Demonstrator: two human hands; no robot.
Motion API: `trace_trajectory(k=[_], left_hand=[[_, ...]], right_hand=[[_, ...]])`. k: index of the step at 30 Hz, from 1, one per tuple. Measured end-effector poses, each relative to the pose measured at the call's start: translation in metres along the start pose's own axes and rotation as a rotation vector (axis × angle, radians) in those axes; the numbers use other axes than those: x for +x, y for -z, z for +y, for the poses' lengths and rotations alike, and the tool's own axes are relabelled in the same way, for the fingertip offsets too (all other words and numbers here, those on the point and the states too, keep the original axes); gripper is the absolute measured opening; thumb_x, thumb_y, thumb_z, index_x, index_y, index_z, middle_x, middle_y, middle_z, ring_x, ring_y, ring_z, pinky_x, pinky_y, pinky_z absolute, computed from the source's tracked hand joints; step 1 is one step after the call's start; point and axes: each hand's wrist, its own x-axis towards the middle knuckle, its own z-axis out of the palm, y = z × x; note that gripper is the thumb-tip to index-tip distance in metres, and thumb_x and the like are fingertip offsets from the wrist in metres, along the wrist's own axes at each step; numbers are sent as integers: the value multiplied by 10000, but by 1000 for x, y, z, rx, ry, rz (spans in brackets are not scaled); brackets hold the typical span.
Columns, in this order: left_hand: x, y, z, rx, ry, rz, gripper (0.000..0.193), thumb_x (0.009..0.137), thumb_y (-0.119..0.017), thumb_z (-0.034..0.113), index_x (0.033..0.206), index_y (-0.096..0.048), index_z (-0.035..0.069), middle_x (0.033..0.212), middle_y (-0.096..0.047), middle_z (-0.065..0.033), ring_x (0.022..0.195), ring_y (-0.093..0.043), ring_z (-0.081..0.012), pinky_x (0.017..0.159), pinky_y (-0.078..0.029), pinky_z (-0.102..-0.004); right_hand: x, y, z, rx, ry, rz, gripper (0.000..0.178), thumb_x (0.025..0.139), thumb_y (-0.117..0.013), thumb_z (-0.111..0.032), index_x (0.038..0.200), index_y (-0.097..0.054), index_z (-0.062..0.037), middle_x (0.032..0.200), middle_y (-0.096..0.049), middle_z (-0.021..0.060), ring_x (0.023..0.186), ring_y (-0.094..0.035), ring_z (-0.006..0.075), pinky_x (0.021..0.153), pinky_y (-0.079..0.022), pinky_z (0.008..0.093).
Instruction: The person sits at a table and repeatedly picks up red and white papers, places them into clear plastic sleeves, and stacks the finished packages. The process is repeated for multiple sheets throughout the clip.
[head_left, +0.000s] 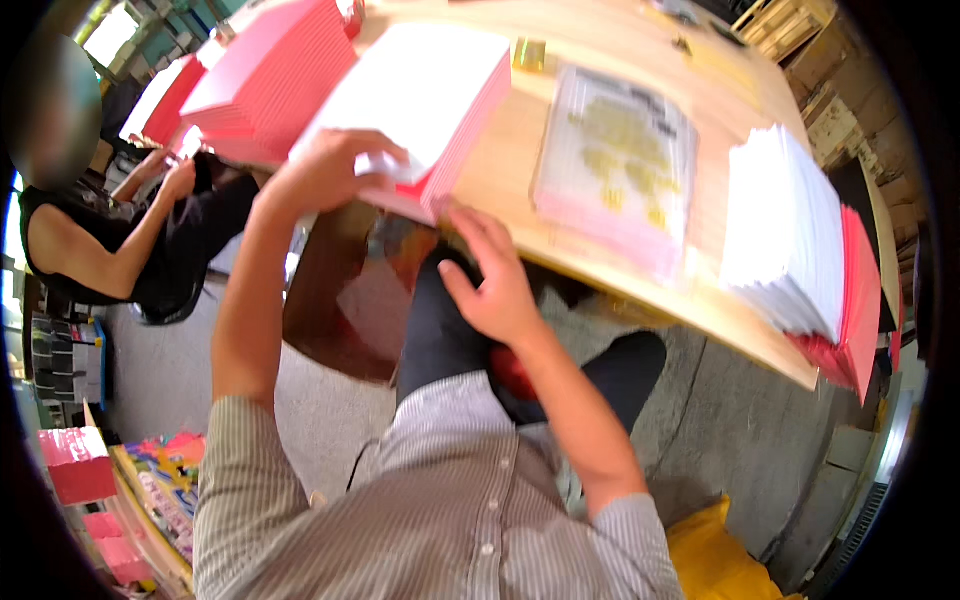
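The pile [425, 85] of paper lies at the front edge of the table [500, 165], its top white, its sides pink-red. The left hand [335, 170] is over its near left part, fingers bent down towards the near edge; I cannot tell whether they pinch a sheet or only press on it. The right hand [495, 285] is at the near right corner, thumb spread wide from the fingers and nothing in the palm; blur hides whether its tips touch the paper.

As a whole the pile should be heavy and stiff enough to stay square if squeezed, but a single sheet would likely be light, bendy and easily creased, and the smooth top could slide. Best hold: 2 hands on opposite sides, low down; for 1 sheet, a soft pinch at the near corner.

Left of it stands a pink stack [265, 75]; to the right lie a clear packet [615, 150] with gold marks and a white stack [780, 230]
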Motion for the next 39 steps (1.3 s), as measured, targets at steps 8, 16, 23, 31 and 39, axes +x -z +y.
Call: trace_trajectory(k=[8, 16, 23, 31, 39], left_hand=[[1, 2, 6, 30, 13, -10, 358, 754, -825, 245, 1083, -772, 115, 1110, -748, -81, 1006, -701, -277, 924, -551, -381], [0, -2, 1, 73, -24, -4, 348, 751, -837, 158, 1093, -775, 133, 1096, -755, -66, 961, -718, -247, 844, -579, -369], [1, -2, 1, 80, 2, -4, 322, 769, -819, 103, 1086, -769, 126, 1105, -752, -62, 974, -716, -240, 860, -581, -375], [2, 0, 0, 39, 8, -28, 290, 802, -802, 133, 1090, -766, 139, 1147, -744, -49, 1009, -720, -225, 909, -578, -372], [2, -1, -2, 36, -1, -34, 311, 804, -797, 133, 1112, -764, 149, 1157, -741, -48, 1023, -718, -233, 922, -575, -379]], right_hand=[[29, -29, 9, -153, 71, 39, 661, 835, -696, -126, 1463, -497, -81, 1410, -470, 183, 1276, -458, 397, 1090, -358, 474], [25, -33, 14, -160, 83, 27, 683, 816, -705, -120, 1469, -504, -112, 1406, -474, 171, 1274, -454, 383, 1074, -358, 469], [25, -32, 15, -142, 77, 15, 676, 819, -700, -121, 1467, -506, -105, 1417, -477, 158, 1274, -453, 371, 1074, -349, 466], [21, -32, 19, -145, 84, 10, 660, 823, -696, -123, 1457, -513, -97, 1414, -494, 162, 1270, -459, 362, 1057, -357, 461], [22, -33, 21, -140, 93, 24, 682, 830, -696, -135, 1478, -486, -112, 1401, -495, 162, 1262, -465, 362, 1054, -357, 464]])
